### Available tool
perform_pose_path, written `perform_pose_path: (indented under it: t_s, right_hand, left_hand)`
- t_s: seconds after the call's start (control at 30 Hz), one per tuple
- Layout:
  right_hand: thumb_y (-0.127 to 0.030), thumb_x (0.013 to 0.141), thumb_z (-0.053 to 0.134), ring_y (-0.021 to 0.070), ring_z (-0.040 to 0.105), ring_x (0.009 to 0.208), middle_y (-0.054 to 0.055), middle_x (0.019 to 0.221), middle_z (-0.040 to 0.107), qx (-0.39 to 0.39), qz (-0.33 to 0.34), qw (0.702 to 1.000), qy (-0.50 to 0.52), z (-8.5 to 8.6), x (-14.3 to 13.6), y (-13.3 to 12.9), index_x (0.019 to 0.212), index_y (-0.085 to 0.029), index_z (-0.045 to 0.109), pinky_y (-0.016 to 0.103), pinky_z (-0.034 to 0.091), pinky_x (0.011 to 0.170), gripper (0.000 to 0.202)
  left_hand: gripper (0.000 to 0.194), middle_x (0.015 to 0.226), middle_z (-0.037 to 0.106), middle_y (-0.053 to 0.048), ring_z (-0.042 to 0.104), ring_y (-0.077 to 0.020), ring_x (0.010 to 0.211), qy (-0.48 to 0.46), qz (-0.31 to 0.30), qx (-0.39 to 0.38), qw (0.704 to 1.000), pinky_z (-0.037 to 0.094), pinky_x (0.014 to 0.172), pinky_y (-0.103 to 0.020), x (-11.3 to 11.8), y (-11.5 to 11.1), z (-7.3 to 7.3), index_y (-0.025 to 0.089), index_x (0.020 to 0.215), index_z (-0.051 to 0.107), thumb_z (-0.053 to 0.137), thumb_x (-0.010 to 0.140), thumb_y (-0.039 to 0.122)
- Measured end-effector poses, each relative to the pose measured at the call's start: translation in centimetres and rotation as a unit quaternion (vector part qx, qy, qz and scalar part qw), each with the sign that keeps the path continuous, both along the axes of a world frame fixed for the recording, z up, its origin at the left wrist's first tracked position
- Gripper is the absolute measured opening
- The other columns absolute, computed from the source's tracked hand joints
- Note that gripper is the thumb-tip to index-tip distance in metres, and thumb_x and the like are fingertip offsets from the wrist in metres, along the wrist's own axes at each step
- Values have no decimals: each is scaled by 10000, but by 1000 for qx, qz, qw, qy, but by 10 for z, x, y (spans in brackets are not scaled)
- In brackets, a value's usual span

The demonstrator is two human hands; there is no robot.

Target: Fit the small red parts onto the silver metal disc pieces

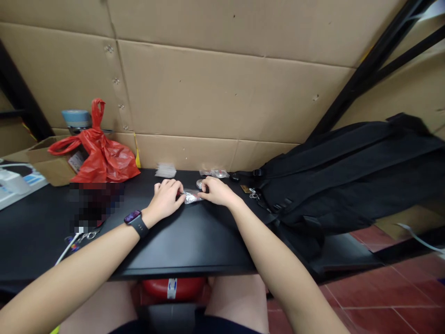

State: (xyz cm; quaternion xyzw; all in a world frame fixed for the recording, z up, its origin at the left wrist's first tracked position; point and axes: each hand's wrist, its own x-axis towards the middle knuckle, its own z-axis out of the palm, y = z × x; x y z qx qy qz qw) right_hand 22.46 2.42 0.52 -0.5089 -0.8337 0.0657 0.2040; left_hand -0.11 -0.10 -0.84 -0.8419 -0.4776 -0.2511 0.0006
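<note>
A small clear plastic bag [191, 196] with something shiny inside lies on the black table between my hands. My left hand [167, 198], with a dark smartwatch on its wrist, pinches the bag's left end. At the opposite end my right hand [216, 191] has its thumb and fingers closed on the bag's edge. A small round silvery item [199, 183] shows just behind my right fingertips; I cannot tell whether they touch it. Behind my left hand sits a stack of clear plastic bags [166, 170]. More small filled bags [219, 173] lie by the wall behind my right hand.
On the left stand a red plastic bag [104, 160], a cardboard box [52, 162] and a power strip [17, 185]. A white cable [67, 248] and keys lie nearer. To the right leans a black backpack [347, 171]. Cardboard [208, 93] lines the back.
</note>
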Motion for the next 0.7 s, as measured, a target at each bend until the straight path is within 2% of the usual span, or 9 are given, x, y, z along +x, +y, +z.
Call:
perform_pose_path:
  t_s: [0.07,0.13,0.23,0.33,0.47,0.6,0.7]
  right_hand:
    - [-222,784,745,175,593,820,39,878,636,23,25,999,23,3,-1,-2,804,-179,680,275,426,744,80]
    - [-199,794,730,169,612,836,38,910,659,18,89,995,43,7,0,-4,857,-185,707,274,437,777,69]
    - [-206,735,782,180,645,858,31,949,698,-33,149,988,24,10,-1,-7,958,-197,726,277,444,788,230]
    - [-163,717,774,209,669,950,31,1031,728,-68,114,991,0,7,-2,-8,1065,-214,687,306,436,836,362]
    - [-168,798,687,243,662,1066,13,1060,749,-76,62,995,16,3,-2,-8,1175,-258,591,410,393,943,400]
    - [-265,857,650,227,688,971,8,978,755,-92,64,990,80,4,4,-6,1189,-261,562,378,443,873,343]
    - [-259,853,653,209,693,892,-5,884,754,-114,63,986,101,3,8,-3,1181,-247,565,338,462,821,341]
  left_hand:
    - [178,1084,671,-71,529,-264,1104,3,-43,14,999,324,860,-398,3,-5,3,227,1020,591,471,957,343]
    - [226,1179,661,-80,513,-269,1173,12,-76,14,997,312,904,-412,5,-9,3,239,1117,562,446,974,371]
    - [443,1213,661,-103,485,-300,1235,31,-89,-2,995,297,949,-439,6,-12,-1,238,1310,457,547,914,417]
    - [617,1197,676,-113,477,-319,1249,43,-77,-14,996,292,951,-453,6,-10,-6,222,1414,349,599,870,372]
    - [516,1122,717,-78,535,-287,1194,18,-56,-17,998,286,927,-441,4,-4,-8,235,1390,354,524,904,262]
    - [441,958,755,-23,606,-241,1106,-53,-26,-63,996,285,902,-411,3,1,-8,253,1342,366,488,919,229]
    - [458,871,756,6,623,-232,1088,-75,-20,-87,993,280,895,-398,3,3,-8,253,1330,360,511,899,221]
